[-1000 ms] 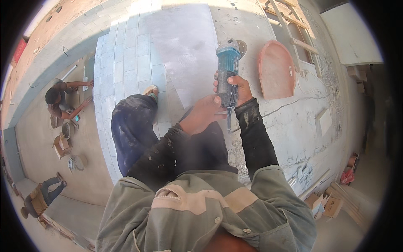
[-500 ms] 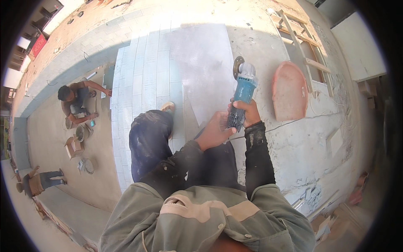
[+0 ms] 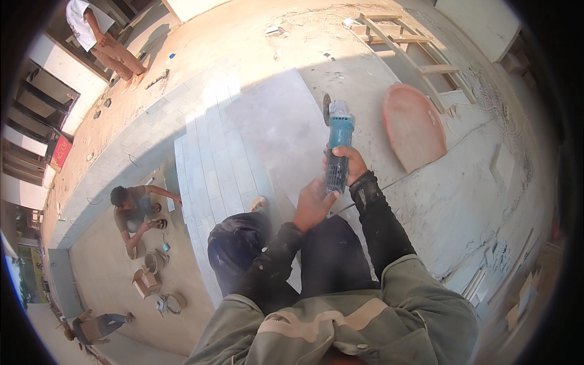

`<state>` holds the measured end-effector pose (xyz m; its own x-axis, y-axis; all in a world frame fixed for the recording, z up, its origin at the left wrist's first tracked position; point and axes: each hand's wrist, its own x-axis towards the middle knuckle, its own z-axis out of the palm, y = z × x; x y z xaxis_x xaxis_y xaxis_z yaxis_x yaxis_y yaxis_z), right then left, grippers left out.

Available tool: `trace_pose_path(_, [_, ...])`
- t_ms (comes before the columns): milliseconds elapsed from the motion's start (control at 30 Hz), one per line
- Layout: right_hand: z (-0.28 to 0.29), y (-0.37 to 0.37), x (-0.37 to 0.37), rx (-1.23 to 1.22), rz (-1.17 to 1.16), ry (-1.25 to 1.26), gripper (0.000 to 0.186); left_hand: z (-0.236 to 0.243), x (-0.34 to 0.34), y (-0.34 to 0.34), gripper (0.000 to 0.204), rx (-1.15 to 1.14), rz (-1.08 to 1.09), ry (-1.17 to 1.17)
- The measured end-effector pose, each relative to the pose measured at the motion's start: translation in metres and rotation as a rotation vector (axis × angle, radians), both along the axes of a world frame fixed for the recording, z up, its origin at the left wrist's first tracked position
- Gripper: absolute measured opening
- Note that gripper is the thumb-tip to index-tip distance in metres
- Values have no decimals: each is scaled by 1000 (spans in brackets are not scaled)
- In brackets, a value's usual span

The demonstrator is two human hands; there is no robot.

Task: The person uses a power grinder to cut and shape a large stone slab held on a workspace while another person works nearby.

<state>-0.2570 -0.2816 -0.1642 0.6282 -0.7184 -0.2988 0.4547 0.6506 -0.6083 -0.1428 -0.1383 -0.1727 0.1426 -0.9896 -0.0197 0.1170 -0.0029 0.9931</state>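
Note:
An angle grinder (image 3: 342,129) with a teal body, a black vented rear and a disc (image 3: 326,109) at its far end is held up in front of me. My right hand (image 3: 353,163) wraps round its dark grip from the right, thumb across the top. At the rear end, my left hand (image 3: 313,204) closes on the tool from the left, its thumb near the bottom. Beneath lies a large smooth grey sheet (image 3: 277,115), beside rows of pale rectangular tiles (image 3: 207,164). The disc is in the air, touching nothing; whether it spins I cannot tell.
A salmon-coloured basin (image 3: 413,128) rests on the floor to the right, near a wooden ladder-like frame (image 3: 438,69). At left, a co-worker (image 3: 135,210) crouches by the tile edge, with buckets (image 3: 155,261) and a cardboard box (image 3: 146,283). Two more people (image 3: 100,334) (image 3: 100,42) are farther off.
The whole view has swung and tilted, so a standing person in a white top now shows at the upper left. Both hands keep hold of the grinder, which points more straight ahead.

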Motion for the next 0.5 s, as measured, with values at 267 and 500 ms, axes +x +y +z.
trace_pose_path(267, [-5,-22,0,-56,90,11,43,-7,5,-20,37,8,5,-168])
trace_pose_path(500, [1,-30,11,-119,65,70,41,-9,12,-29,46,77,-71,-180])
